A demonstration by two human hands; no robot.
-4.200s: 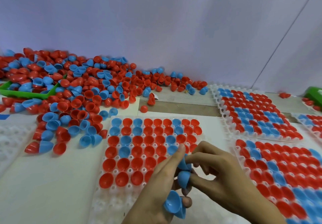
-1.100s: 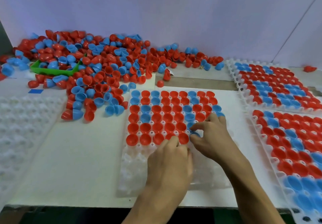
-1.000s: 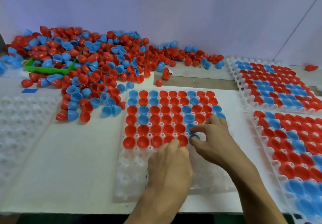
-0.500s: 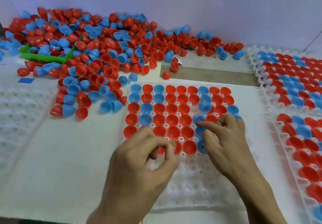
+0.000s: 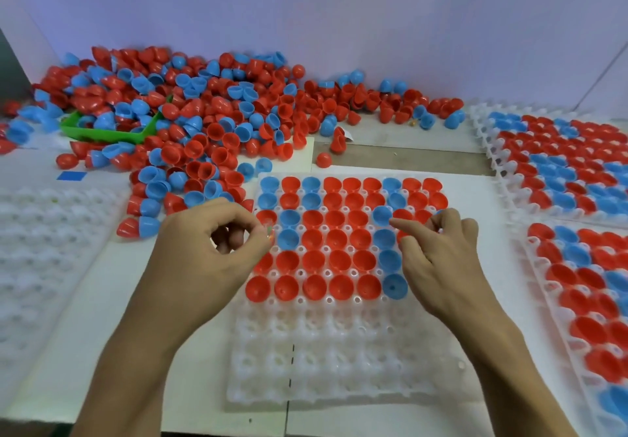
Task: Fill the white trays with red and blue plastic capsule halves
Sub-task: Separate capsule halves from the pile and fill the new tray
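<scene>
The white tray (image 5: 333,368) lies in the middle of the table. Its far rows hold red and blue capsule halves, open side up, and its near rows are bare. A blue half (image 5: 394,286) sits at the right end of the nearest filled row. My left hand (image 5: 210,249) hovers over the tray's left edge, with fingers curled, thumb near the index tip and nothing visible in it. My right hand (image 5: 438,260) hovers over the tray's right side, fingers relaxed and spread, index pointing left, holding nothing.
A big pile of loose red and blue halves (image 5: 204,124) covers the far left, partly burying a green bin (image 5: 102,134). Two filled trays (image 5: 560,164) (image 5: 594,300) lie at the right. An empty white tray (image 5: 51,249) lies at the left.
My left hand lifted off the tray's near rows and moved left and away. My right hand let go of the blue half it was seating and drew back slightly to the right.
</scene>
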